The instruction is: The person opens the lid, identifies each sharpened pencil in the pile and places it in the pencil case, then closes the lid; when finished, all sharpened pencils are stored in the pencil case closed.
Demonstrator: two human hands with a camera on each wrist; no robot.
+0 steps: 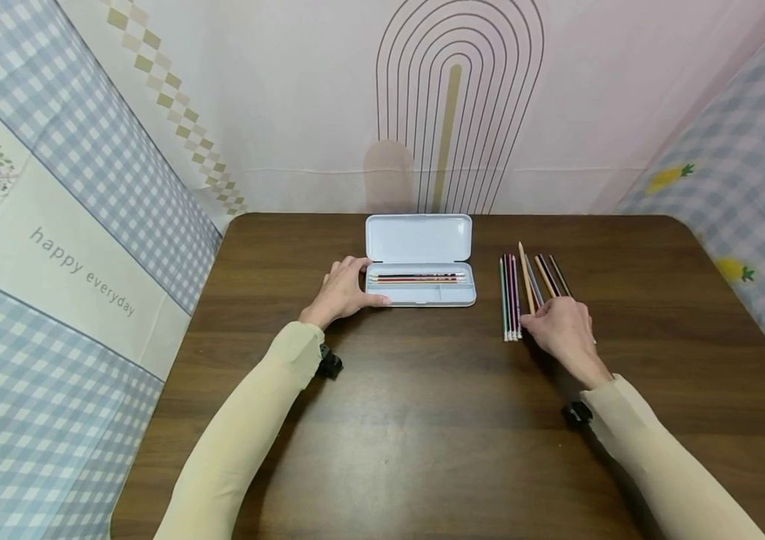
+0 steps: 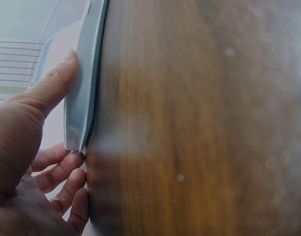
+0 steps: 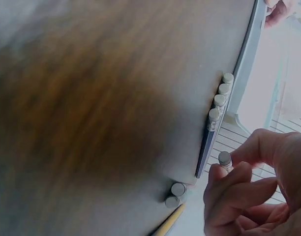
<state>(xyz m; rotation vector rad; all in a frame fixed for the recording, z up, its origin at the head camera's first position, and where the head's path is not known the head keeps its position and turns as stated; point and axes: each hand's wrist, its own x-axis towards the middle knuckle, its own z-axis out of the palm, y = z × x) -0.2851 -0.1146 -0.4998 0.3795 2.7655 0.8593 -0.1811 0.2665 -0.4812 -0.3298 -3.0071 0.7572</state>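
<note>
A white pencil case point(image 1: 418, 238) lies with its lid raised, several pencils point(image 1: 416, 279) lying across its back compartment. My left hand point(image 1: 342, 291) grips the case's left end, thumb on the front edge and fingers around the side. To the right, my right hand point(image 1: 563, 326) pinches a pencil near its eraser end point(image 3: 224, 158) between thumb and fingers; in the head view a light tan pencil point(image 1: 526, 277) extends from that grip. Close to its left lies a row of dark pencils point(image 1: 511, 296), erasers toward me. More loose pencils point(image 1: 547, 274) fan out beyond the hand, which partly hides them.
All this rests on a brown wooden table point(image 1: 382, 450). A patterned cloth point(image 1: 301, 112) hangs behind its back edge, with checked cloth point(image 1: 38, 405) along the left side. The right wrist view also shows a yellow pencil point(image 3: 169, 221) beside two eraser ends.
</note>
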